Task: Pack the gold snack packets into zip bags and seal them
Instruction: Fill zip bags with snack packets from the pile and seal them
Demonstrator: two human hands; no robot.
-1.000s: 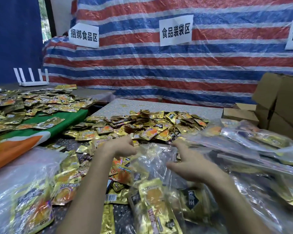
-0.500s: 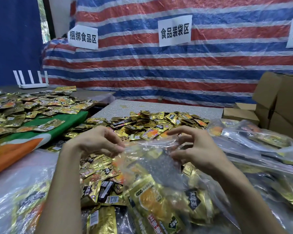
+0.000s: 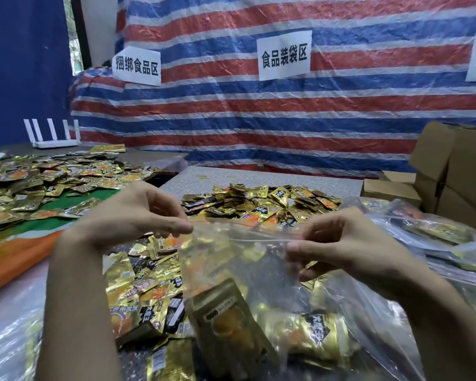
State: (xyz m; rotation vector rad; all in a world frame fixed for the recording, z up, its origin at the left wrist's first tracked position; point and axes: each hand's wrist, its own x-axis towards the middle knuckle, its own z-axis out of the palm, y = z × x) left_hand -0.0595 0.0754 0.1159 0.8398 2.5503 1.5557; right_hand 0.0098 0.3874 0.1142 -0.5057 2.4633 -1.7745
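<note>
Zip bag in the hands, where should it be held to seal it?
Probably pinch the zip strip at both ends, coming from either side, as the left hand and right hand do. It runs taut and level across the top of the bag, packets sagging below.

Two bare forearms come up from the near edge, one at the near left and one at the near right, both leaning inward. The left hand has its wrist bent and its fingers curled, and thumb and fingertips pinch the left end of the top edge of the zip bag. The right hand is level with it and well apart from it. Its thumb points left and, with the forefinger, pinches the same edge nearer the right end, while its other fingers curl beneath.
</note>
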